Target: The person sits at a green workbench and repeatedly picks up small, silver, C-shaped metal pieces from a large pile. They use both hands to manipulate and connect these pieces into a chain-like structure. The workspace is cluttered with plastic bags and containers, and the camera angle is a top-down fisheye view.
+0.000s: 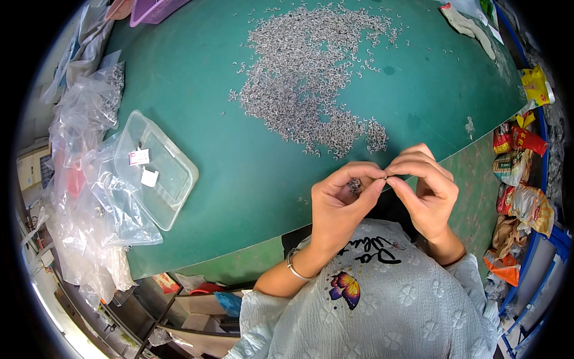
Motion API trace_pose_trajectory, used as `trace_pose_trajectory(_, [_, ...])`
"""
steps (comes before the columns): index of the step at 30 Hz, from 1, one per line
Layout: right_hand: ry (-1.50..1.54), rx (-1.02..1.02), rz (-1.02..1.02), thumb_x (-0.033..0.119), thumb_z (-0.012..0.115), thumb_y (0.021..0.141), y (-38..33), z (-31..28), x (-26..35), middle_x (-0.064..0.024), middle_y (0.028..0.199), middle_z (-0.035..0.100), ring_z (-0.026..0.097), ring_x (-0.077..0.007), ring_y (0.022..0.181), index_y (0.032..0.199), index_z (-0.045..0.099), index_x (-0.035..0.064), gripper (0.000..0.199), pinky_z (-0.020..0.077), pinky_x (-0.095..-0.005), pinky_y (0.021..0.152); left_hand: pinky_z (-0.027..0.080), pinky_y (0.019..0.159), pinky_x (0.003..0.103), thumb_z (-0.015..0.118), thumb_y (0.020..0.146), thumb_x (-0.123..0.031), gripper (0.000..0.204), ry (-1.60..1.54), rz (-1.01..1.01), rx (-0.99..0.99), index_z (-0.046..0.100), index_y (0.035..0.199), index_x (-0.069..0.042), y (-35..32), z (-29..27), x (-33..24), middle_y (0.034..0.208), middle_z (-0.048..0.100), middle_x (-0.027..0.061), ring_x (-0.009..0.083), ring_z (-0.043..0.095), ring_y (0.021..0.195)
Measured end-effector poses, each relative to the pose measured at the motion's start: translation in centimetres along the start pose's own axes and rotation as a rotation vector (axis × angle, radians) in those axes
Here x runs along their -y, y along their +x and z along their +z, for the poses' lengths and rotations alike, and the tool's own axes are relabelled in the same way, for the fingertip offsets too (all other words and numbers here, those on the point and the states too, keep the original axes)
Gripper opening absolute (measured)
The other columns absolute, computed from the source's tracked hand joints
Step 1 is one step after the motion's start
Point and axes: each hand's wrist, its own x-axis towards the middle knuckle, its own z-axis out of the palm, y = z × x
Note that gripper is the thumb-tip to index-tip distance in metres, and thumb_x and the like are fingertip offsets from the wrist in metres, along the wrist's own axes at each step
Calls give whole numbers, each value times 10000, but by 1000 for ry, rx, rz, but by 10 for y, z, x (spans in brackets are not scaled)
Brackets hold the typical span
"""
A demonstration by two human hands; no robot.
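I see my left hand (341, 200) and right hand (426, 191) meet fingertip to fingertip, pinched shut on one tiny metal ring (384, 176), so it stays steady. A few more rings (354, 185) rest in my curled left palm. The big ring pile (311, 78) lies just beyond my hands on the green table (239, 179).

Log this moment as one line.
left hand: pinching small metal rings | right hand: fingertips meeting left | pile of small silver rings on green table

Clear plastic bags (89, 197) lie at the table's left; colourful snack packets (515, 173) line its right edge.
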Motion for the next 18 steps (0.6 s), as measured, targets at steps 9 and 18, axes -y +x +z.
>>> trace_pose_trajectory(9, [-165,-88,257,16,639,727,3,-10,-35,-80,838,625,550,-191,766,867,625,1,141,421,-271,690,374,618,252,478,835,-59,89,-482,-346,-5,520,882,4,3,-9,4,868,557,114,133,443,673])
trace_pose_trajectory(18, [-575,68,-34,59,684,674,10,1,-64,-80,873,566,502,-245,803,887,605,29,229,382,-324,707,374,615,269,420,794,-21,125,-443,-328,-15,502,883,8,3,-17,11,816,524,126,153,440,664])
